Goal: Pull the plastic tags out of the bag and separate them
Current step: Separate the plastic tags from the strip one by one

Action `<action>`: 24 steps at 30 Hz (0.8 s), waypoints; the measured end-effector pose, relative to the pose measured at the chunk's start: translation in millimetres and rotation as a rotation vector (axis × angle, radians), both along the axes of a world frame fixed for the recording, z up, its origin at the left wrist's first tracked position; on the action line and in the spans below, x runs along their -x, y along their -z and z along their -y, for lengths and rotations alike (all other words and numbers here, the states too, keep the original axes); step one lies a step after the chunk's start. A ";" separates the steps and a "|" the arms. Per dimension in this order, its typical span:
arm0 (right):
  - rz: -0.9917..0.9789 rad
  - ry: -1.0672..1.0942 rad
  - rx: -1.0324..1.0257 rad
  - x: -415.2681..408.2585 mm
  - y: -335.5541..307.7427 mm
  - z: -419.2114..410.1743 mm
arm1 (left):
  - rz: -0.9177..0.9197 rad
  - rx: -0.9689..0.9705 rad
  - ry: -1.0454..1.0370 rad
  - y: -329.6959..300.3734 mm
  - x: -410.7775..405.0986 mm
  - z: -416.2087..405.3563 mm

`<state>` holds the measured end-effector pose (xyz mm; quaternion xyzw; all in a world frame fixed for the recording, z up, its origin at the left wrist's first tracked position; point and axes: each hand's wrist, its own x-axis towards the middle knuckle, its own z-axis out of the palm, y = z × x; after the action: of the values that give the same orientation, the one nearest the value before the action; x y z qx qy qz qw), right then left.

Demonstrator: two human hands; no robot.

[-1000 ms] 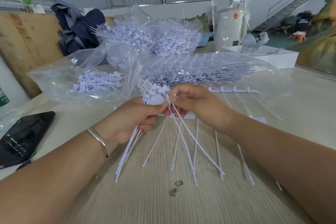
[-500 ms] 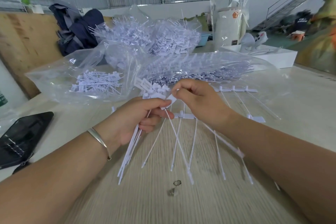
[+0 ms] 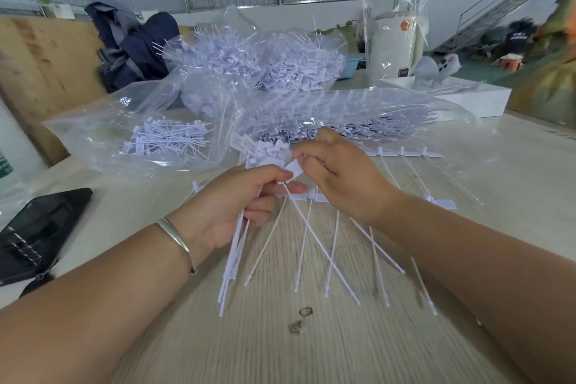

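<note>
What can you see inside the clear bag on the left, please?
A loose bundle of white plastic tags lies inside the clear bag; glare and folds hide its far end.

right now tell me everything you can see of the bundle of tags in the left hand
The bundle of tags is a clutch of thin white plastic strips, each with a flat rectangular head. The left hand grips it just below the heads, which fan out above the fist; the tails hang down and slightly left over the wooden table, their tips blurred. The right hand pinches one flat head at the bundle's right edge. Loose tags lie on the table beneath.
</note>
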<state>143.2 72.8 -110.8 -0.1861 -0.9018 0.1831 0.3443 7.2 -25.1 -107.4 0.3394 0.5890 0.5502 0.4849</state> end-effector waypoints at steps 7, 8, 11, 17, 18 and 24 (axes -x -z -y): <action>0.040 -0.011 -0.253 -1.3 -4.1 1.1 | -0.067 -0.036 0.011 -4.1 0.2 1.0; 0.049 -0.022 -0.271 -1.3 -5.3 1.7 | -0.098 -0.034 0.003 -4.9 0.1 1.9; 0.044 -0.049 -0.288 -1.7 -9.1 4.4 | -0.175 -0.031 -0.020 -7.6 -1.5 3.6; -0.009 0.056 -0.343 -6.1 -10.1 18.3 | -0.242 -0.036 0.095 -13.7 -5.4 8.2; -0.043 0.050 -0.324 -7.3 -9.9 20.0 | -0.250 -0.039 0.130 -13.8 -5.5 9.0; -0.093 -0.150 -0.021 -7.2 -10.7 21.1 | -0.305 -0.044 0.283 -14.5 -2.1 10.8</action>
<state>150.4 51.7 -100.2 -0.1057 -0.8981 0.2073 0.3733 9.3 -35.9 -92.9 0.5087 0.5899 0.4317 0.4550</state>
